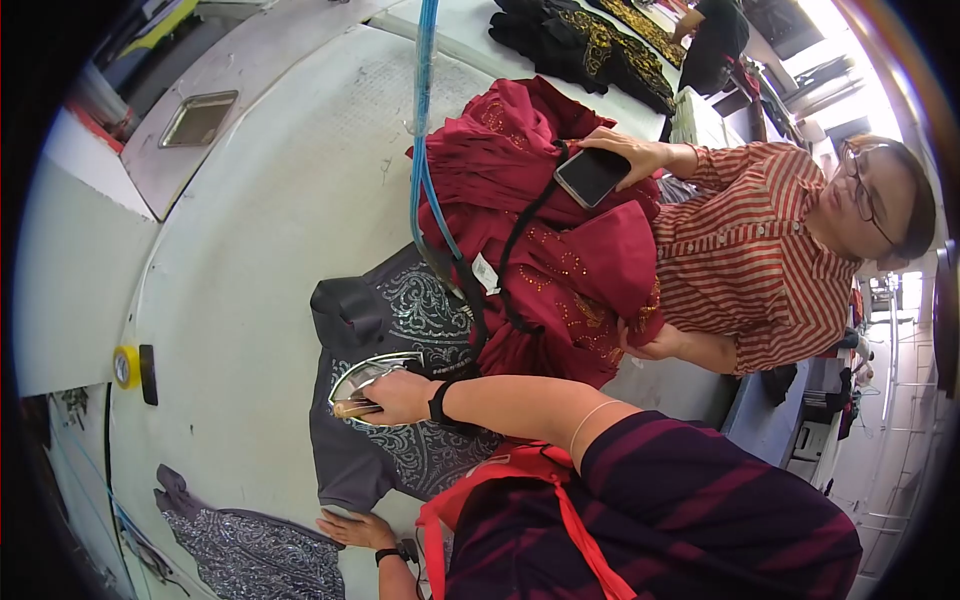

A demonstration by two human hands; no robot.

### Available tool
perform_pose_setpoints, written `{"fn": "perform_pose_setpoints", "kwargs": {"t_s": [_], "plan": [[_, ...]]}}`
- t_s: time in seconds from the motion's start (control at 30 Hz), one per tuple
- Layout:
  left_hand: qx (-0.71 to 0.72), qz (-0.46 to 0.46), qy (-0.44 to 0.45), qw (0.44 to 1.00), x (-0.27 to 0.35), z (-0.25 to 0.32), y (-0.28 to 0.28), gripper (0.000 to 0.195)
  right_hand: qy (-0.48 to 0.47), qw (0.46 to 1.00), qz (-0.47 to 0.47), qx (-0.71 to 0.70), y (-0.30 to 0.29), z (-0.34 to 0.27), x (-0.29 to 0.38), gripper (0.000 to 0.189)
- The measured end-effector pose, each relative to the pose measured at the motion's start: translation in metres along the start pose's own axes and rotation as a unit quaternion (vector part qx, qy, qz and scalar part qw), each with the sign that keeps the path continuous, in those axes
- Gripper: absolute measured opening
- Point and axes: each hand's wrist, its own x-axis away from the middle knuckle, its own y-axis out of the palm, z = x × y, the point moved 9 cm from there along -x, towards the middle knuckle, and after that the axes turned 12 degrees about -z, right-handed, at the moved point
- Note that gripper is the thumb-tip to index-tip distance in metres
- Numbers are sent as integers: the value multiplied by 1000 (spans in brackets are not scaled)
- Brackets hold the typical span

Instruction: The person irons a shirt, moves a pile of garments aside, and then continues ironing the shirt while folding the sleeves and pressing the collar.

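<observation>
My right hand (401, 396) grips the tan handle of a clothes iron (351, 382). The iron rests on a dark grey short-sleeved garment (352, 457) with silvery scroll decoration, spread on a white table (255, 300). My left hand (361, 529) lies palm down at the garment's sleeve edge, fingers spread. Its fingertips reach a second grey garment (255, 551) covered in silvery pattern. Just beyond the iron is a heap of dark red garments (517, 187) with gold beading. A black cord (525, 225) runs across the heap.
Opposite, a person in a striped shirt (739, 232) holds a phone (592, 176) over the heap. Blue hoses (424, 97) hang down to the table. Yellow tape (126, 367) and a black bar (148, 375) lie near the far edge. Black-and-gold garments (592, 45) lie farther off.
</observation>
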Motion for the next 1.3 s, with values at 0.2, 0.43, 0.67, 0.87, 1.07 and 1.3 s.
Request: {"fn": "perform_pose_setpoints", "kwargs": {"t_s": [0.2,0.43,0.67,0.87,1.07,1.3], "plan": [[0,9,1,1000,1,-4,2,68,31,999,-35,-15,1,-2,1,47],[-3,18,4,1000,1,-2,1,67,16,1000,-10,-14,-1,-5,2,44],[8,19,3,1000,2,0,1,67,31,999,-25,-29,-2,-4,5,45],[-3,27,1,1000,3,-4,2,70,39,999,-22,-17,-3,-6,5,43],[2,32,5,999,4,-3,0,71,28,999,-14,-13,-1,-5,2,42],[-16,23,1,1000,2,-7,7,69,25,999,5,-21,3,1,-1,41]]}}
